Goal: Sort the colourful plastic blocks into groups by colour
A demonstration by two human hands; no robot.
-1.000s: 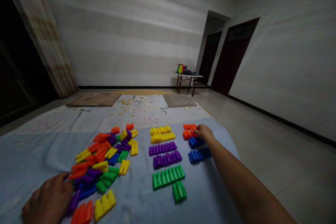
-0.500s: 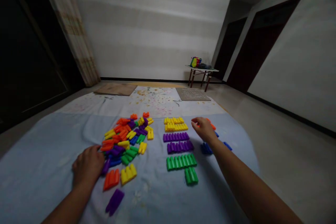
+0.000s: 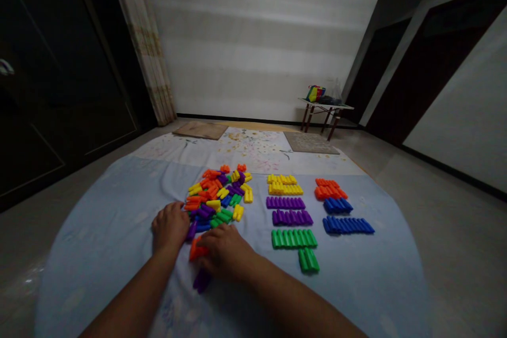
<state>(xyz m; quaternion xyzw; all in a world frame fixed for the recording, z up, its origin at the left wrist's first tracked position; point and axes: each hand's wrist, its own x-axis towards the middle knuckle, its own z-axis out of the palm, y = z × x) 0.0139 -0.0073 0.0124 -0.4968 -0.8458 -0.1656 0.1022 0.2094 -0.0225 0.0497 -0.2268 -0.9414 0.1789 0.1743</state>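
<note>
Orange, purple, yellow, green and blue plastic pieces make a jumbled heap on the pale blue tablecloth, straight across from the far wall. From where I stand, the person's left hand rests against the heap's left edge; its fingertips are hidden, so I can't tell whether they are closed on anything. The right hand is bent over an orange piece at the near side, covering part of it; whether it grips I can't tell. Just below lies a purple piece, partly behind that hand.

To the right, sorted rows lie flat: yellow rows farthest, then purple rows, a green row and a short green block. Beyond these, orange rows sit above blue rows.

At the table's far end lie a brown mat and a grey mat. Against the wall, a small table bears a bright multicoloured bag, its contents hidden, beside something dark.
</note>
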